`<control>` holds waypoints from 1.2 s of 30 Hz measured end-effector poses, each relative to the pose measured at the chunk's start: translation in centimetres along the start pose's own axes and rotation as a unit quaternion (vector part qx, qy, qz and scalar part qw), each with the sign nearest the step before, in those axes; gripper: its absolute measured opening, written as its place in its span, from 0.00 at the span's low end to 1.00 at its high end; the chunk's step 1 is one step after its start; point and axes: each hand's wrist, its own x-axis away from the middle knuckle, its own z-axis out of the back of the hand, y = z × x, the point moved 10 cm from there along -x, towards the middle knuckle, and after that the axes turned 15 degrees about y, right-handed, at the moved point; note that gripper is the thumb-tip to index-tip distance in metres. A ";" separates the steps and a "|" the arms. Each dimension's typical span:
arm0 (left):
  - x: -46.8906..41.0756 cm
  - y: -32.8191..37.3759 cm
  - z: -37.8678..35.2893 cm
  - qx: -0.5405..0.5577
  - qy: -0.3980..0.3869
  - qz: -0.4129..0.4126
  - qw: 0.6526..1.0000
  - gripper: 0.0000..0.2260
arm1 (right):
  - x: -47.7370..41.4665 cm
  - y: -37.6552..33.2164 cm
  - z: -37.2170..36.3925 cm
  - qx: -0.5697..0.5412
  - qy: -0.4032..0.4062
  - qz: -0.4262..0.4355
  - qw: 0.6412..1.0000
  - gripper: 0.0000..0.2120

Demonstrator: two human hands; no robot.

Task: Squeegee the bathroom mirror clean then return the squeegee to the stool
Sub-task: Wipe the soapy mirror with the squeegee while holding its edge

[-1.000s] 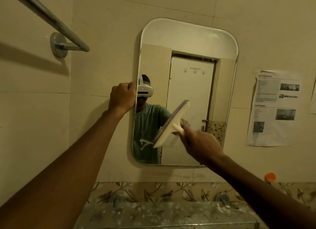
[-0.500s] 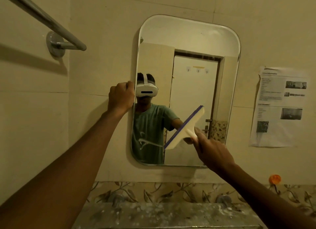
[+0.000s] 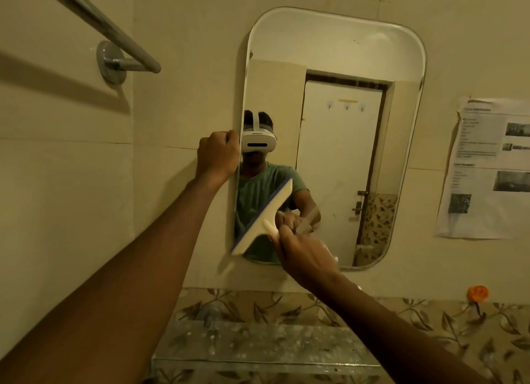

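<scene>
Cream plastic squeegee point(image 3: 265, 217) sits tilted against the lower left part of the mirror point(image 3: 338, 54), blue edge on the glass side, one end hanging past the bottom rim. Right hand point(image 3: 305, 256) is wrapped tight round its handle. Left hand point(image 3: 219, 151) is curled into a fist at the mirror's left edge, fingers seemingly hooked on the rim, though that's hard to make out. Towel rail point(image 3: 114, 29) up left, printed paper sheet point(image 3: 487, 168) on the wall right.
</scene>
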 end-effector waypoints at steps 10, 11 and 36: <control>0.3 -0.4 0.2 -0.006 0.039 0.006 0.999 0.20 | 5.2 8.1 3.4 0.121 -0.104 0.067 0.985 0.20; 0.5 -0.5 0.2 -0.010 0.040 0.004 0.999 0.20 | 4.8 7.7 3.2 0.104 -0.118 0.056 0.986 0.17; 1.7 -1.5 0.1 -0.051 0.087 0.030 0.994 0.18 | 0.6 3.2 3.7 0.071 -0.086 0.123 0.986 0.18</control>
